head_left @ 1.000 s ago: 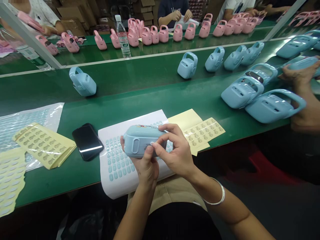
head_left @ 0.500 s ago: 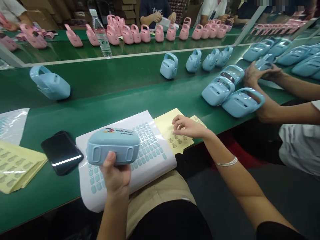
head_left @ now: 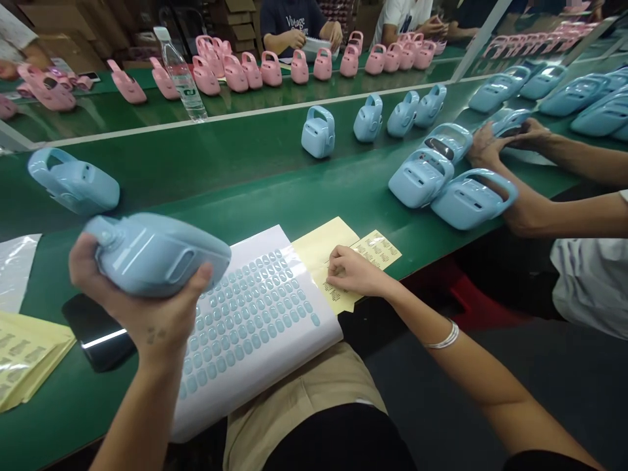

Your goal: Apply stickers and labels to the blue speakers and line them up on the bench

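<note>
My left hand (head_left: 152,314) is wrapped round a light-blue portable speaker (head_left: 161,252), lifted and tilted above the table on the left. Its smooth side and a slot-shaped rubber foot face me. Over the yellow sticker sheets (head_left: 326,239), my right hand (head_left: 350,269) has its fingers curled together, touching the top sheet. Whatever sits between those fingertips is too small to make out. A white sheet of small pale-blue oval stickers (head_left: 250,307) lies between the hands, its near edge bending over the table edge onto my lap.
A black phone (head_left: 98,333) lies left, partly under my left forearm, near more yellow sheets (head_left: 29,353). Several blue speakers (head_left: 422,176) stand right, beside a co-worker's hands (head_left: 505,144). A water bottle (head_left: 181,78) and pink speakers (head_left: 235,73) stand beyond the white rail (head_left: 255,114).
My left hand has moved left and turned the speaker, so its printed front no longer shows. My right hand has lowered onto the yellow sheet and its fingers have closed.
</note>
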The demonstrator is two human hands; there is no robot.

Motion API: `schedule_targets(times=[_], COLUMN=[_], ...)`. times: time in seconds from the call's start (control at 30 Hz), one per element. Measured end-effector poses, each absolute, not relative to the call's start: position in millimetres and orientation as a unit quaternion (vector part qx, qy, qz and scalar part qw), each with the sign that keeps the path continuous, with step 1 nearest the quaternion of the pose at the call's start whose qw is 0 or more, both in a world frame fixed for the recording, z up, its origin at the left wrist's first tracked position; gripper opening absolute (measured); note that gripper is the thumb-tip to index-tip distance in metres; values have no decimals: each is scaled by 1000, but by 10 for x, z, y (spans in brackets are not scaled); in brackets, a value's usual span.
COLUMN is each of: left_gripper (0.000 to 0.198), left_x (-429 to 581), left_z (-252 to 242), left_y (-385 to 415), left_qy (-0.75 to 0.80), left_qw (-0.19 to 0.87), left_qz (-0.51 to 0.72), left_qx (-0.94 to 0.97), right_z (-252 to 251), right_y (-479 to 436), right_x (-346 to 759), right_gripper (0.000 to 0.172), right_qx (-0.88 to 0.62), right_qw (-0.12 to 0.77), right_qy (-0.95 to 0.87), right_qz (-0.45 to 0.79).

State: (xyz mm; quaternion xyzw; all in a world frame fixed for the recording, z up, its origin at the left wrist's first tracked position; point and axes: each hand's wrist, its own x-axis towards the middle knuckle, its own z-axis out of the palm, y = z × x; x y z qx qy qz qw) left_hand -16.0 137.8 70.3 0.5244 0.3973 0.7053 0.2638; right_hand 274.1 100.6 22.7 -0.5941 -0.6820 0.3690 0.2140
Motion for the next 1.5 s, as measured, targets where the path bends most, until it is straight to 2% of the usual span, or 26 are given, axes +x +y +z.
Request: schedule_targets(times=[0.03, 0.07, 0.1, 0.23, 0.47, 0.53, 0.6, 0.7, 0.83, 0.93, 1.07, 1.17, 1.23, 1.37, 1.5], left_gripper=[103, 106, 107, 93, 59, 61, 66, 82, 75, 72, 59, 59, 59, 51, 59], left_x=[-179, -185, -178, -63, 2, -13, -33, -59, -76, -105, -156, -72, 129, 929, 1894], left_z=[739, 779, 820, 968, 980, 869, 729, 552, 434, 363, 276, 275, 322, 496, 654], left_y=[1522, 1681, 1851, 2541, 3643, 3843, 3961, 4039, 4039, 3940, 3747, 3644, 3609, 3651, 3913], left_qy=[389, 382, 384, 451, 528, 512, 514, 559, 523, 515, 538, 562, 569, 506, 481], left_qw=[156, 92, 70, 132, 97, 44, -5, -22, -21, -19, -27, -60, -48, -20, 54], left_qz=[672, 638, 611, 532, 264, 220, 225, 258, 216, 231, 257, 281, 317, 297, 267], left_qx=[611, 662, 689, 704, 801, 829, 828, 788, 824, 825, 802, 775, 757, 810, 833], right_z=[237, 250, 262, 270, 209, 211, 224, 252, 243, 186, 101, 55, 30, -17, -48], right_y=[1006, 1011, 1020, 1065, 1007, 979, 964, 977, 1030, 1049, 1038, 1023, 1016, 1018, 1029], right_x=[2761, 2791, 2827, 2933, 2704, 2649, 2646, 2735, 2912, 2998, 3025, 3006, 2990, 2967, 2957], right_gripper=[10, 10, 10, 11, 15, 19, 19, 14, 13, 15, 26, 33, 35, 38, 40], right_qx=[-587, -572, -549, -469, -577, -589, -590, -556, -465, -423, -399, -391, -386, -381, -392], right_qw=[211, 208, 208, 243, 240, 243, 244, 230, 216, 237, 283, 317, 336, 360, 394], right_qy=[-680, -677, -669, -613, -650, -652, -656, -660, -650, -625, -583, -551, -531, -503, -478], right_qz=[385, 415, 456, 588, 433, 411, 403, 450, 561, 612, 649, 666, 675, 687, 680])
